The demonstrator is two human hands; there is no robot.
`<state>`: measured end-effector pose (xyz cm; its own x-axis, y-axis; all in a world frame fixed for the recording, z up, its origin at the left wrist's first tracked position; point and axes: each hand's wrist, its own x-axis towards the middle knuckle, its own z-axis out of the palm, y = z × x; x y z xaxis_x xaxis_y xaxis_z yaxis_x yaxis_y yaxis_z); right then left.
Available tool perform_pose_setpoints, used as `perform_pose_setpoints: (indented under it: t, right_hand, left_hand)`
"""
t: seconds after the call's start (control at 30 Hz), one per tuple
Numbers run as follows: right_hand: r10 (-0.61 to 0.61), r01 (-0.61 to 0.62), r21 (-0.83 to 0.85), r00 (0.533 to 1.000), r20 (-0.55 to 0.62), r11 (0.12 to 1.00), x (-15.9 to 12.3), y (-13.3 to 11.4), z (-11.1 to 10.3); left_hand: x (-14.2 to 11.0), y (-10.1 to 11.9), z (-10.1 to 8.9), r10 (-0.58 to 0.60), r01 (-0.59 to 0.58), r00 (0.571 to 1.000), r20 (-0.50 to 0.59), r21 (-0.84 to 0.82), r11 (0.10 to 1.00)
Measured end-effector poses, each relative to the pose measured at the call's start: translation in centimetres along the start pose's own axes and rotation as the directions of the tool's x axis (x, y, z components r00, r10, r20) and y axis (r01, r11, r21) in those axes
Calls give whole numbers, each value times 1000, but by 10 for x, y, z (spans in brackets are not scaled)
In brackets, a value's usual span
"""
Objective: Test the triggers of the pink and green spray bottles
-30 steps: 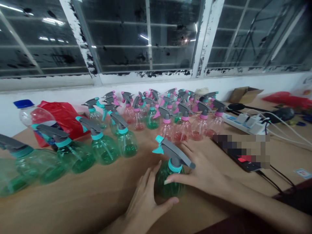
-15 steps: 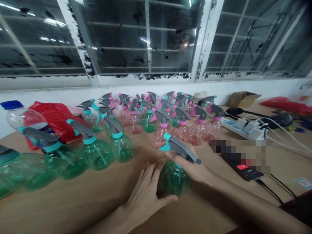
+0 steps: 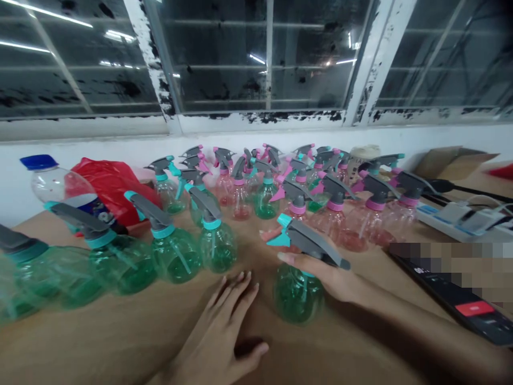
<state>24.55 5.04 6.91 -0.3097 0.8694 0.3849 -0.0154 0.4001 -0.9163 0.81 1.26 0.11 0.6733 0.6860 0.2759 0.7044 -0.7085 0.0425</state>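
Observation:
My right hand point(image 3: 320, 270) is closed round the neck of a green spray bottle point(image 3: 298, 299) with a grey and turquoise trigger head. The bottle stands upright at the middle of the table, its nozzle facing left. My left hand point(image 3: 226, 326) lies to its left, fingers spread and apart from the bottle, with nothing in it. Just beyond my left fingertips stands another green spray bottle point(image 3: 218, 248). Several more green ones, such as this nearby spray bottle point(image 3: 176, 256), form a row running to the left edge.
Pink spray bottles point(image 3: 355, 230) and green ones crowd the table's back by the wall. A red plastic bag point(image 3: 108, 184) and a blue-capped bottle point(image 3: 60, 184) stand left. On the right lie a phone point(image 3: 452, 291), a power strip point(image 3: 460, 222) and a cardboard box point(image 3: 452, 160).
The view has swung left, shifting everything rightward in the picture. My left hand has drawn away from the green spray bottle, leaving a gap. My right hand still grips it.

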Motion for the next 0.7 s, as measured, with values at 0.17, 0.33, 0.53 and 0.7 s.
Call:
perform_pose_setpoints:
  t: [0.17, 0.33, 0.53, 0.7]
  right_hand:
    - [6, -6, -22, 1000, 19, 1000, 8, -5, 4]
    - [17, -19, -125, 1000, -20, 992, 4, -1, 2]
    - [-17, 13, -227, 1000, -18, 974, -4, -4, 7]
    - [-2, 5, -157, 1000, 17, 988, -1, -10, 12]
  left_hand:
    - [0, 2, 2, -31, 32, 999, 26, -28, 999]
    - [1, 2, 1, -26, 27, 998, 61, -13, 1000]
    - [1, 3, 0, -19, 21, 998, 66, -20, 1000]
    - [1, 2, 1, -25, 28, 998, 55, -46, 999]
